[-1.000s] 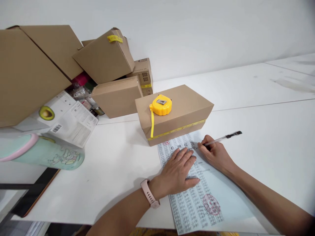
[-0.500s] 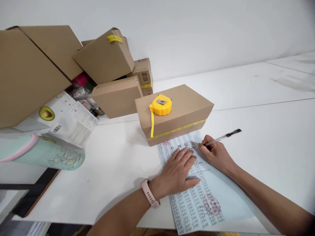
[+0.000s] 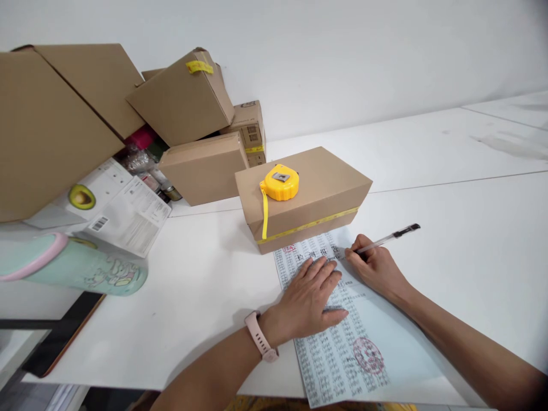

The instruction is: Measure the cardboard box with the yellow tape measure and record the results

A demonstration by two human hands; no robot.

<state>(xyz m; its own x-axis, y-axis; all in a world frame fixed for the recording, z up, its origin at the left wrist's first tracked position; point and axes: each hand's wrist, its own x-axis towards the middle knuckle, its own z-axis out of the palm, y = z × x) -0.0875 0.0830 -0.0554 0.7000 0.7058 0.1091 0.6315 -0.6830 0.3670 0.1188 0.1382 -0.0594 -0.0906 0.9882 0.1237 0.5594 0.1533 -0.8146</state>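
Note:
My left hand lies flat with fingers apart on a pale blue printed sheet, which carries columns of small characters and a round red stamp. A pen with a clear barrel and black end is pinched in my right hand; its tip is hidden by my fingers near the sheet's printed heading. Just beyond the sheet's far edge sits a closed cardboard box with yellow tape along its side. On top of that box rests a yellow tape measure, its strap hanging over the front.
Several cardboard boxes are piled at the back left against the wall. In front of them are a white carton with an avocado picture and a mint green bottle lying tilted. A dark flat object is at the table's left edge.

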